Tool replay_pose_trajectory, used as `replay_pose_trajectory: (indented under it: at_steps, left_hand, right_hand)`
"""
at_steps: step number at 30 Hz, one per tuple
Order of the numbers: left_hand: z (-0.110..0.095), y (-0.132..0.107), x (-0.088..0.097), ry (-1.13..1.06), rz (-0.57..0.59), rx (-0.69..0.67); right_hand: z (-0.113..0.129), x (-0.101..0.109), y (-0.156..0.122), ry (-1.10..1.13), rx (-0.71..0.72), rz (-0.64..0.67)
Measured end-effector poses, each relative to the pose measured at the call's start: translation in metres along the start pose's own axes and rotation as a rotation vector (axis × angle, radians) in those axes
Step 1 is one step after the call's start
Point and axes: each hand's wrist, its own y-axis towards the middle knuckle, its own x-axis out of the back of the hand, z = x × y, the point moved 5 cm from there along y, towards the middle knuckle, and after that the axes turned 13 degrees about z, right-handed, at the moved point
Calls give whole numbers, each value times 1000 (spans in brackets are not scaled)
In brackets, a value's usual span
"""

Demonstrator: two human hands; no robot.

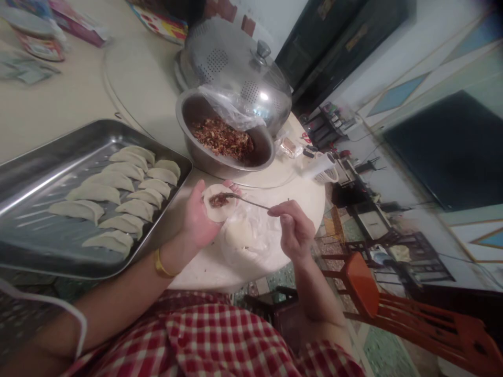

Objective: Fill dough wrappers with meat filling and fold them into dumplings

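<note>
My left hand (200,217) cradles a round dumpling wrapper (220,212) on its palm and fingers. A small heap of dark minced filling (217,200) lies on the wrapper. My right hand (294,228) is closed around the handle of a metal spoon (251,201), whose tip rests on the filling. Just below the wrapper, a stack of more wrappers (238,233) sits in a clear plastic bag (257,235). Beyond my hands stands a steel bowl (186,118) of mixed filling (223,137), partly covered by plastic film (231,107).
On the left a steel tray (43,262) holds two rows of folded dumplings (129,222). Behind the bowl is a perforated steel dome lid (236,57). A white basket (324,167) lies near the table's right edge, with an orange-brown chair (361,285) beyond.
</note>
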Motion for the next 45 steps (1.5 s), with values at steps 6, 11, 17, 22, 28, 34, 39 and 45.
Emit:
replay_pose_trajectory:
  at_steps: [6,11,17,22,28,34,39,45]
  left_hand:
    - [0,3,2,-7,13,-9]
    - [0,1,2,-41,-17,-19]
    - [1,-1,3,12,-13,5]
    - [2,-2,6,21,-36,31]
    - [2,-5,6,5,-30,40]
    - [5,-8,6,-7,-45,96]
    - [2,-12,5,-15,-113,79]
    - [3,-12,7,-22,-125,116]
  right_hand:
    - [4,8,-5,-8,75,-47]
    - [16,0,-5,-9,187,51]
    - [0,19,8,-43,84,-109]
    - [-64,16,67,-90,-68,-128]
    - [-121,-27,133,-130,-288,103]
    - [-117,-57,166,-303,-360,314]
    - [-116,-72,179,-383,-391,438]
    - [-120,-74,180,-320,-434,480]
